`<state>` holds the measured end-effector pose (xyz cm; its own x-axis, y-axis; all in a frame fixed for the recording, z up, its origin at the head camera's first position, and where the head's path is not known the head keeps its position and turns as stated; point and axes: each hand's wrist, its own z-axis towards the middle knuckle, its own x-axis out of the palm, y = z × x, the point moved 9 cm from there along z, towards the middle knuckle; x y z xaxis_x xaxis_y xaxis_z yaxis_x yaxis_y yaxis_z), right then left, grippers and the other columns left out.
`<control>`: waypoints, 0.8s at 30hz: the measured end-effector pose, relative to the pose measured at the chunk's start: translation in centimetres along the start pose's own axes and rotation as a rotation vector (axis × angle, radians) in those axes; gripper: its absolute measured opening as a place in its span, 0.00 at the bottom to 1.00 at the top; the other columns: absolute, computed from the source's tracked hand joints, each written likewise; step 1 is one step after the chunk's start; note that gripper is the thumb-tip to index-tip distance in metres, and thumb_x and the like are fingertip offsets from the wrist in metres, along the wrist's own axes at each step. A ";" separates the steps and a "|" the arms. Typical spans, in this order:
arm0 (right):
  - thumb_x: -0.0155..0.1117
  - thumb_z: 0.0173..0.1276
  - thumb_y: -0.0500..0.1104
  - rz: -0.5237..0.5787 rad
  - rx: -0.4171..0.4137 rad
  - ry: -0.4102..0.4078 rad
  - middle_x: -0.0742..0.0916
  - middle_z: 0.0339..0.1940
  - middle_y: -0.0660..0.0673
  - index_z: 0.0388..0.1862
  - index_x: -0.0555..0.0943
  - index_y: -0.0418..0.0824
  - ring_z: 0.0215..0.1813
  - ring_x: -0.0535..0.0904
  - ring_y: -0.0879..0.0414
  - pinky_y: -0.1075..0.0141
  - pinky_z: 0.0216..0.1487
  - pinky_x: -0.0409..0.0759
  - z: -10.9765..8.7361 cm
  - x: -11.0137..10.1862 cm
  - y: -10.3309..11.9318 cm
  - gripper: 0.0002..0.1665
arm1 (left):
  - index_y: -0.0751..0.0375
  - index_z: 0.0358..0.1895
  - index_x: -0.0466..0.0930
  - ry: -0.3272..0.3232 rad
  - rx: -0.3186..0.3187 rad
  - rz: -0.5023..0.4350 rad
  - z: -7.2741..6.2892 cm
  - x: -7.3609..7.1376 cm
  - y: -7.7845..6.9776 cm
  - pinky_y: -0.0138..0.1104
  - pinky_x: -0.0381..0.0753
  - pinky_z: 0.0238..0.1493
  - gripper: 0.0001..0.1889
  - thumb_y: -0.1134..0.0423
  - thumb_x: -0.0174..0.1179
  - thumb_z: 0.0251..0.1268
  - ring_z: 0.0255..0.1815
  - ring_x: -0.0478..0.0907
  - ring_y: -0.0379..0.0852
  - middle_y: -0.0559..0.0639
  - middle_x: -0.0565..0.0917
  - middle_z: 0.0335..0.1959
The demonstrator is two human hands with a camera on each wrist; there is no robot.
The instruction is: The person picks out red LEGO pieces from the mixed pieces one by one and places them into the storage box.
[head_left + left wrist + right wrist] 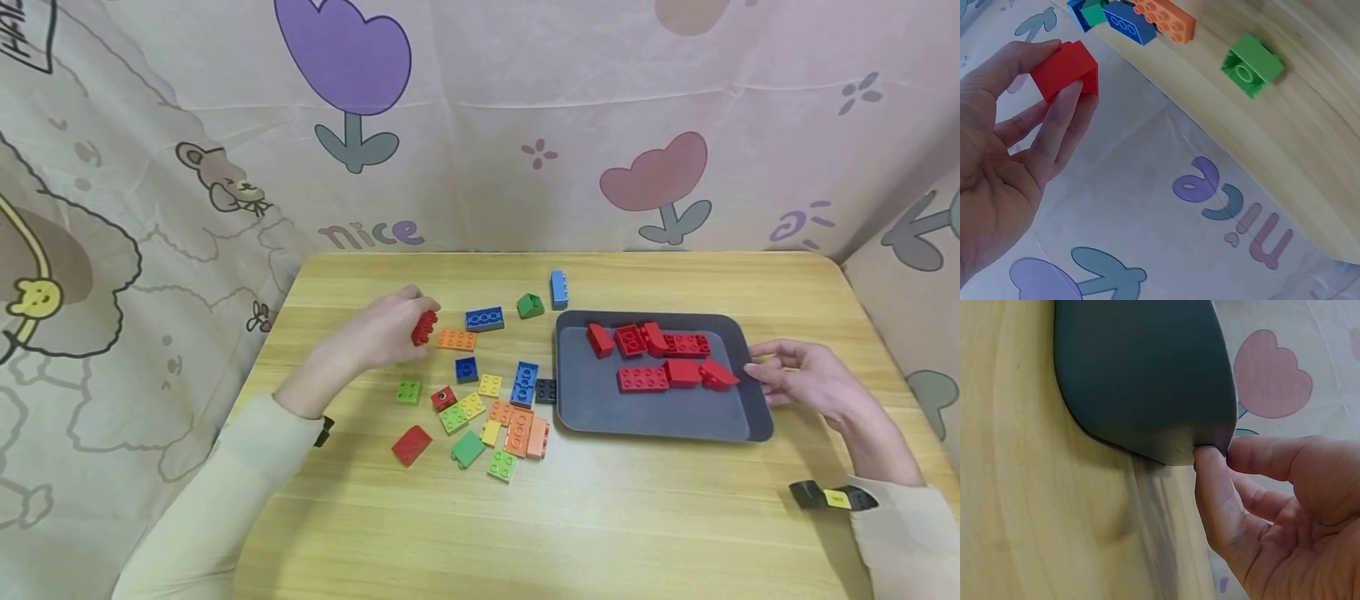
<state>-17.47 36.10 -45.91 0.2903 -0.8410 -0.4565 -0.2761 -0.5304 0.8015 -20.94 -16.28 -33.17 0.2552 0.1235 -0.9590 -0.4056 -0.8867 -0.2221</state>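
Note:
My left hand (390, 327) pinches a red building brick (424, 328) between thumb and fingers, over the left part of the table. In the left wrist view that brick (1066, 72) shows its smooth sides, with the fingertips on it. At the right, my right hand (806, 379) grips the short right side of a dark grey tray (585, 412). Seen from the right wrist, thumb and fingers pinch the tray's rim (1200, 447) near a corner. Inside the tray lie several red bricks, among them a studded brick (642, 380) and a plain-sided one (682, 373).
Left of the tray, loose bricks are scattered: a blue brick (484, 318), an orange brick (457, 339), a green one (468, 449), a red one (412, 445) and several others. A black brick (546, 391) lies against the tray's left side. A printed cloth (480, 167) hangs behind the table.

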 end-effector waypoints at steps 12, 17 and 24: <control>0.63 0.81 0.36 0.009 -0.010 -0.003 0.86 0.35 0.53 0.70 0.67 0.19 0.33 0.86 0.60 0.64 0.37 0.91 0.0 0.1 0.0 0.29 | 0.68 0.71 0.78 0.049 0.065 0.021 0.9 0.9 -3.3 0.39 0.90 0.48 0.34 0.64 0.77 0.62 0.44 0.84 0.50 0.62 0.83 0.58; 0.63 0.81 0.37 0.013 -0.014 -0.002 0.86 0.35 0.54 0.69 0.68 0.19 0.33 0.85 0.60 0.64 0.37 0.91 0.0 0.1 -0.1 0.28 | 0.67 0.72 0.78 0.060 0.094 0.021 1.7 1.4 -4.6 0.38 0.90 0.49 0.34 0.64 0.77 0.63 0.46 0.84 0.49 0.61 0.83 0.59; 0.63 0.81 0.36 0.018 -0.014 -0.006 0.87 0.35 0.56 0.69 0.68 0.20 0.33 0.86 0.60 0.64 0.37 0.91 0.1 0.0 -0.1 0.28 | 0.66 0.72 0.78 0.073 0.154 -0.002 3.2 2.0 -6.8 0.34 0.89 0.48 0.32 0.65 0.75 0.64 0.46 0.83 0.48 0.60 0.83 0.58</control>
<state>-17.52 36.15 -46.07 0.2797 -0.8513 -0.4439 -0.2690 -0.5133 0.8150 -20.46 -8.60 -34.10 0.3168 0.0872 -0.9445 -0.5330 -0.8073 -0.2534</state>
